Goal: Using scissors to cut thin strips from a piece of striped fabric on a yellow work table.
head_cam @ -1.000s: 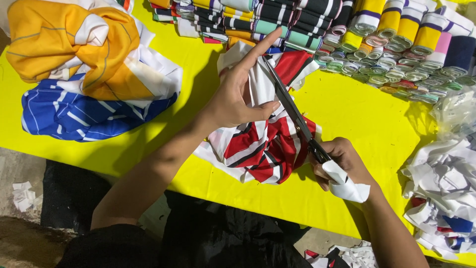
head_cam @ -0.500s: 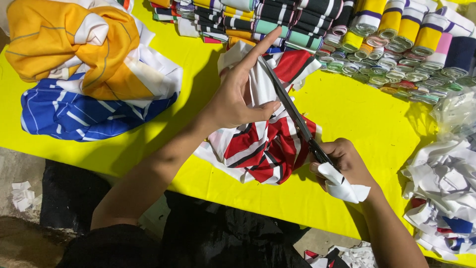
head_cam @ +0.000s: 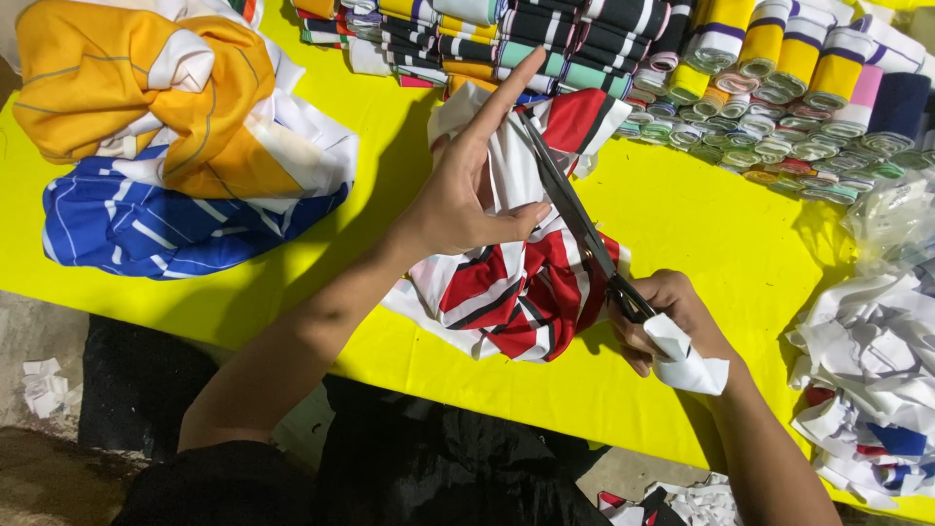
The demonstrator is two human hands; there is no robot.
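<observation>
Scissors (head_cam: 575, 209) barely moved; left hand (head_cam: 467, 185) presses striped cloth (head_cam: 516, 282).

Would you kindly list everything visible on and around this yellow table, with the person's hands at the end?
table: one, yellow top, fills the view.
red, white and black striped cloth: one, centre, under the left hand.
scissors: one pair, black, blades along the cloth, held by the right hand.
orange and white fabric bundle: one, top left.
blue striped fabric: one, below the orange bundle.
folded striped collar pieces: many, mixed colours, in rows along the far edge.
white fabric scraps: a heap, right edge.
left hand: pressing the striped cloth.
right hand: gripping the scissors, with a white scrap against it.
</observation>
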